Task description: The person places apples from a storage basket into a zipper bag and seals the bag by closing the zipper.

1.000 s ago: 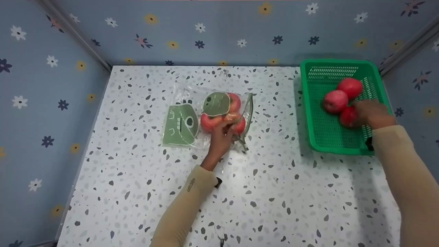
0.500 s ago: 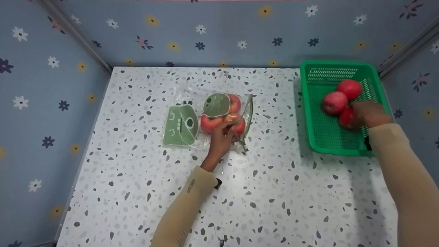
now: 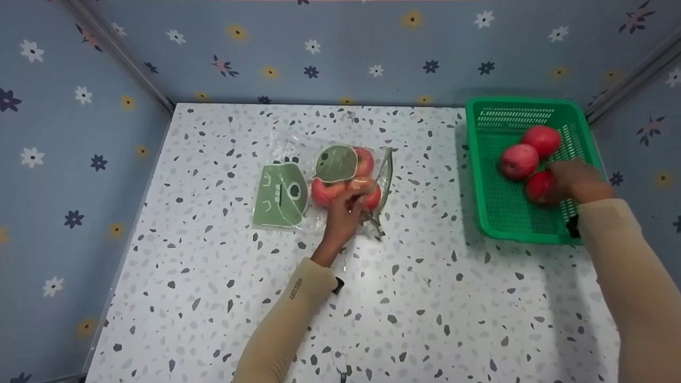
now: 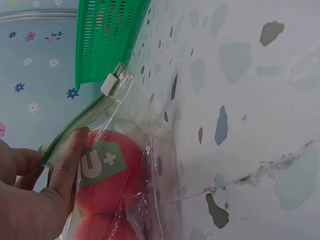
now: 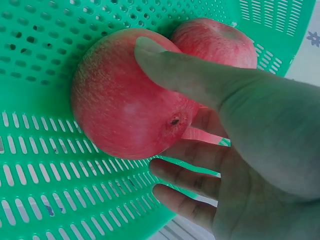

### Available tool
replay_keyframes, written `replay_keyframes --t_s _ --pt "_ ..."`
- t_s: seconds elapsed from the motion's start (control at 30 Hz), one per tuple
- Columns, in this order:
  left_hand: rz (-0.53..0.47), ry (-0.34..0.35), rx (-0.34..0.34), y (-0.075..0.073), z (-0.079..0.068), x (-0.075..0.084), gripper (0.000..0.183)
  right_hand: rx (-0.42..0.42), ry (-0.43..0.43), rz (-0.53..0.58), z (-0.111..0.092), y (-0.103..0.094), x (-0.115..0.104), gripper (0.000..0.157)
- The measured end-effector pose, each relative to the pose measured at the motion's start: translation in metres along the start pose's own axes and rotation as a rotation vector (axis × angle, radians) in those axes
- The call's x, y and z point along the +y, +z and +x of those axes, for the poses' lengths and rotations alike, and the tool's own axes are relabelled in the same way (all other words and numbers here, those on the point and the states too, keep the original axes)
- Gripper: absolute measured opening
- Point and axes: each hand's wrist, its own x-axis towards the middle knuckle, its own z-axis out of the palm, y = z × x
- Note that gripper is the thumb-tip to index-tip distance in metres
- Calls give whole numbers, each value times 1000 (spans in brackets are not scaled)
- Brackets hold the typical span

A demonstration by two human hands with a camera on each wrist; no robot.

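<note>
A clear zip bag (image 3: 282, 205) with green printing lies on the table, with several red apples (image 3: 364, 161) inside. My left hand (image 3: 343, 215) pinches the bag's open edge; in the left wrist view a white slider (image 4: 108, 84) sits on its green zip strip. At the right, my right hand (image 3: 579, 181) reaches into a green basket (image 3: 480, 210) and grips a red apple (image 5: 127, 97), thumb on top and fingers curled at its side. Two more apples, one nearer (image 3: 518, 161) and one farther (image 3: 541, 141), lie beside it in the basket.
The speckled white table (image 3: 393, 308) carries the bag and the basket. Flowered blue panels (image 3: 346, 48) rise behind and at both sides. The basket stands close to the right-hand panel, with its rim raised around the apples.
My right hand and the apple in its grip have shifted slightly within the basket. My left hand stays at the bag's edge.
</note>
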Motion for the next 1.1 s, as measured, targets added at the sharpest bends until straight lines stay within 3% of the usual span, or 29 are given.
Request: replay_keyframes --t_s 0.13,0.37,0.53,0.63,1.1 --pt "4 -22 -1 0 0 0 23 6 2 22 -6 -1 0 50" --pt "30 -19 0 -1 0 0 22 -18 27 77 -15 -3 0 74" --pt "30 -6 -2 0 0 -1 21 3 26 110 -22 -5 -1 70" --pt "41 -7 -3 0 1 0 22 36 19 101 -26 -7 -2 64" --pt "16 -21 0 0 1 1 23 231 -57 -41 -45 -17 -30 72"
